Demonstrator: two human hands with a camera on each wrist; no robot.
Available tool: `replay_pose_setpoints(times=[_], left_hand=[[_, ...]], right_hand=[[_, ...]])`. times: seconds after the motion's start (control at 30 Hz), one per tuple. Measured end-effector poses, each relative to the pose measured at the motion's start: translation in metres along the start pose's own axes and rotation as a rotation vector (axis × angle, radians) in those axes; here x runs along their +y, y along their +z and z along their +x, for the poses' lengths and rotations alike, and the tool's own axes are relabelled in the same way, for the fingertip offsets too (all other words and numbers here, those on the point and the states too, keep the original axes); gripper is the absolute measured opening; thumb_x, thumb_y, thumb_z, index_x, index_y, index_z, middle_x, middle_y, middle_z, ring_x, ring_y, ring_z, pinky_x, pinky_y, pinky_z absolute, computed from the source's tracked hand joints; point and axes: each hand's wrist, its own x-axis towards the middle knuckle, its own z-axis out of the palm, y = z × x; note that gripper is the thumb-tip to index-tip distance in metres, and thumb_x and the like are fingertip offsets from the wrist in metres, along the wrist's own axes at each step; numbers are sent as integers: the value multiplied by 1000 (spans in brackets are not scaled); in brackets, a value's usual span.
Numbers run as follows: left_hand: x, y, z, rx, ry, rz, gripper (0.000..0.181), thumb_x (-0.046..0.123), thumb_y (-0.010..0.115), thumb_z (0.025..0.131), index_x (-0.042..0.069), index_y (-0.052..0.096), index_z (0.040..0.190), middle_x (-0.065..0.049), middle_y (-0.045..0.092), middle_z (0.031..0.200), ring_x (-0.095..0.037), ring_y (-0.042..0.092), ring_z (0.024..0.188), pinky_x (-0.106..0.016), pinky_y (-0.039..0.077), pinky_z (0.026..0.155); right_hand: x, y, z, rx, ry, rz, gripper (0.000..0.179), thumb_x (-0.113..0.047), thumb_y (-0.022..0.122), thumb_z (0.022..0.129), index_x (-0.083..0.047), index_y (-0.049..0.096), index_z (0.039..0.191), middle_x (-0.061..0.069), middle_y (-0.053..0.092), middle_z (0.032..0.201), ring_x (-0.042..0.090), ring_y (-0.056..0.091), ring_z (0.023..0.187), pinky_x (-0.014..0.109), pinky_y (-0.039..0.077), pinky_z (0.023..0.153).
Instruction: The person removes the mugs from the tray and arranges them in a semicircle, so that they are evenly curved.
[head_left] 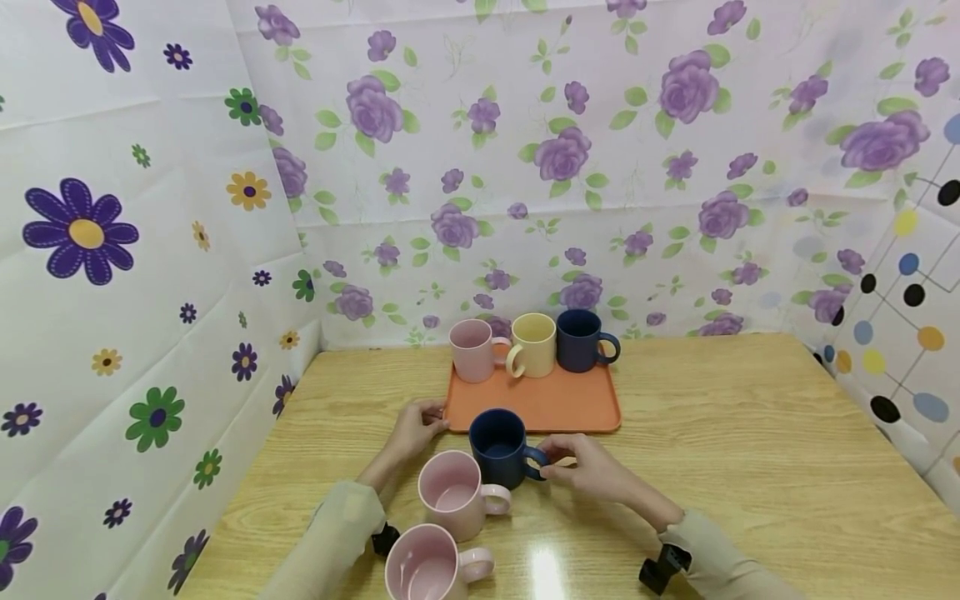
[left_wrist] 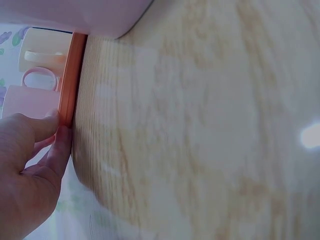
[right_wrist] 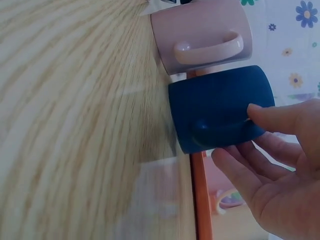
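Observation:
My left hand (head_left: 415,431) pinches the front left corner of an orange tray (head_left: 536,410), thumb on one side of its rim (left_wrist: 72,82) and fingers on the other. In front of the tray stands a navy mug (head_left: 497,473), its handle turned right. My right hand (head_left: 588,468) holds that handle; the right wrist view shows the thumb touching the navy mug (right_wrist: 215,102) near its rim, with fingers beyond the handle. On the tray's back part stand a pink mug (head_left: 472,357), a yellow mug (head_left: 534,350) and a second navy mug (head_left: 577,346).
Nearer me, two pink mugs stand in a line, one (head_left: 456,508) close to the held navy mug and another (head_left: 435,575) at the bottom of the view. A wooden table (head_left: 735,433) carries everything. Flowered cloth (head_left: 487,167) rises behind and at the sides.

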Motion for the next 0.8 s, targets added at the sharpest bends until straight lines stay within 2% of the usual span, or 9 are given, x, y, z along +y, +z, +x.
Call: replay_pose_setpoints(times=[0.17,0.3,0.5,0.63,0.73,0.8], left_hand=[[0,-1,0,-5,-12,-5,31,-4,72,81,-8,67,111,-18,71,90,-25,68,84,-24,56,74],[2,-2,0,-12,-5,8,32,-4,73,81,-8,67,112,-18,71,90,-25,67,84,-24,56,74],[4,-2,-1,-9,-4,7,31,-4,73,81,-7,67,112,-16,71,89,-24,67,84,-24,56,74],[4,-2,-1,-3,0,7,31,-4,73,81,-8,67,111,-16,71,88,-24,68,83,-26,57,74],[3,-1,-1,-1,-4,1,30,-4,73,81,-8,67,111,-16,71,89,-25,68,83,-29,58,75],[3,-1,-1,0,-7,1,30,-4,73,81,-8,67,110,-17,71,89,-24,68,83,-30,58,74]], right_hand=[[5,-3,-1,-32,9,5,28,-28,64,93,-8,67,113,5,70,106,12,64,99,33,54,88],[7,-6,-2,-50,6,32,25,-25,65,93,-9,66,112,5,69,107,14,64,100,30,55,85],[11,-14,-2,-16,-51,16,19,-19,63,94,-11,66,110,4,68,107,15,64,99,28,55,85],[15,-20,-1,23,-51,26,21,-17,58,97,-4,65,113,13,67,110,18,63,99,27,55,81],[17,-23,0,39,-32,76,24,-15,55,99,1,63,115,21,64,113,27,63,101,26,56,79],[19,-25,1,54,-24,103,25,-12,53,99,4,61,116,25,63,113,33,63,101,30,58,79]])
